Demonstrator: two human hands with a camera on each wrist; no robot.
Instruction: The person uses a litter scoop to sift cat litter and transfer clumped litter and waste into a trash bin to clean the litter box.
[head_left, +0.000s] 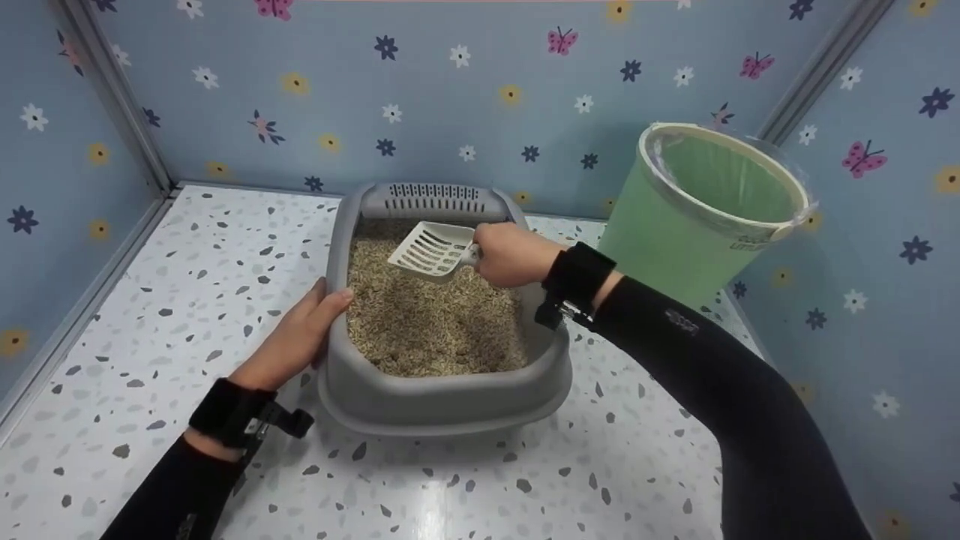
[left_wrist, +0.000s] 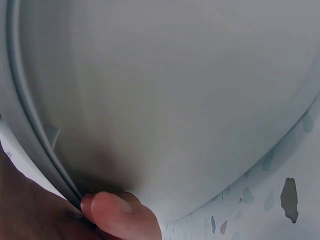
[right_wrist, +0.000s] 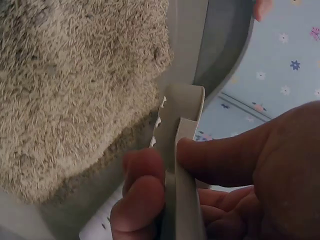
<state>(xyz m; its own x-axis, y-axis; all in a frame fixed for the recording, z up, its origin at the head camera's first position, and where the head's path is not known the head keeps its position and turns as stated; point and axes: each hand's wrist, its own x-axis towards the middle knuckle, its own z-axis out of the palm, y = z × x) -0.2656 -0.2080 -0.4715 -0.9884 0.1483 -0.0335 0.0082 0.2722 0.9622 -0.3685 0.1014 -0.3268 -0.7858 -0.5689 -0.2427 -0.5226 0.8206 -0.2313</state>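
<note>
A grey litter box [head_left: 442, 401] filled with tan pellet litter [head_left: 420, 322] stands on the speckled surface. My left hand [head_left: 296, 330] grips its left rim, thumb on top; the left wrist view shows fingertips [left_wrist: 122, 215] curled up under the rim against the outer wall [left_wrist: 170, 100]. My right hand [head_left: 517, 255] holds a beige slotted litter scoop [head_left: 429, 251] by the handle, above the back half of the litter. In the right wrist view, thumb and fingers pinch the scoop handle [right_wrist: 185, 200] from both sides. Nothing lies on the scoop's slotted blade in the head view.
A green waste bin [head_left: 667, 225] with a clear liner stands at the back right, behind my right forearm. Blue flowered panels [head_left: 480, 90] close off the back and both sides. The white speckled surface [head_left: 180, 300] spreads around the box.
</note>
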